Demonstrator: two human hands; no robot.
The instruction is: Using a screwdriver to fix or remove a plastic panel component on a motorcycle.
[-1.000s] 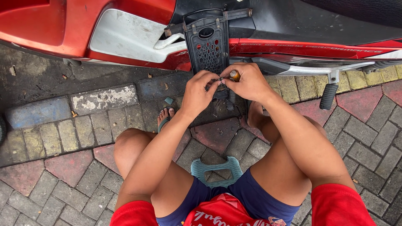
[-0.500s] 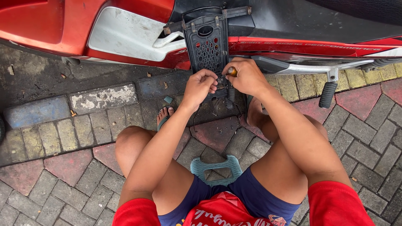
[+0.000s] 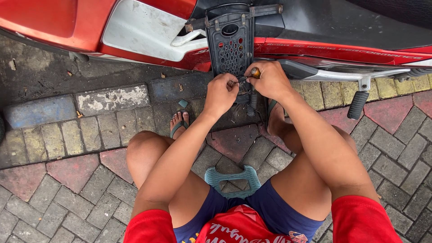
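Illumination: even, diffuse daylight, bright throughout. Shadows are soft; a dim band lies on the paving (image 3: 67, 130) beneath the red scooter body (image 3: 54, 18), and a faint one under the seated person's legs. Mild sheen on the white panel (image 3: 144, 31) and the black seat (image 3: 342, 22), no harsh glare. Focus is sharp across the frame. Slight wide-angle bending at the edges.
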